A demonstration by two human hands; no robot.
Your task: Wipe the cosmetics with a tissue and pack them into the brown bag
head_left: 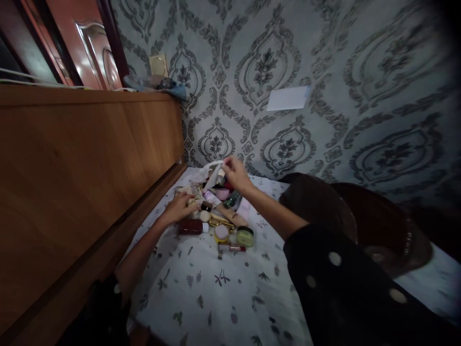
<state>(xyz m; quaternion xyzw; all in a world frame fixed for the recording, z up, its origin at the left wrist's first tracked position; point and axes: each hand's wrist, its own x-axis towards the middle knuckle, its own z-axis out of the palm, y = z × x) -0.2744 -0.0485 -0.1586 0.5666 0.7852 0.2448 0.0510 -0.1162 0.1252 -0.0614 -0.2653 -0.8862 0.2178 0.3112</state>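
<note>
Raised over the far side of a pile of cosmetics, my right hand [235, 172] pinches a limp white cloth-like piece [213, 174]; whether it is a bag or a cloth I cannot tell. My left hand [179, 207] is at the pile's left edge, fingers spread, touching or just above the items there. Around the hands lie a dark red bottle with a white cap [191, 227], a beige tube [232, 215], a green-lidded jar [245, 236], a small yellow jar [221, 233], a lip gloss tube [231, 247] and a pink round item [222, 193]. Items behind the cloth are partly hidden.
The pile rests on a white bed sheet [216, 298] with a leaf print. A wooden headboard [90, 154] rises on the left, with a bundle [158, 84] on top. Patterned wallpaper [266, 67] stands behind. Dark brown cushion-like objects [317, 206] are on the right.
</note>
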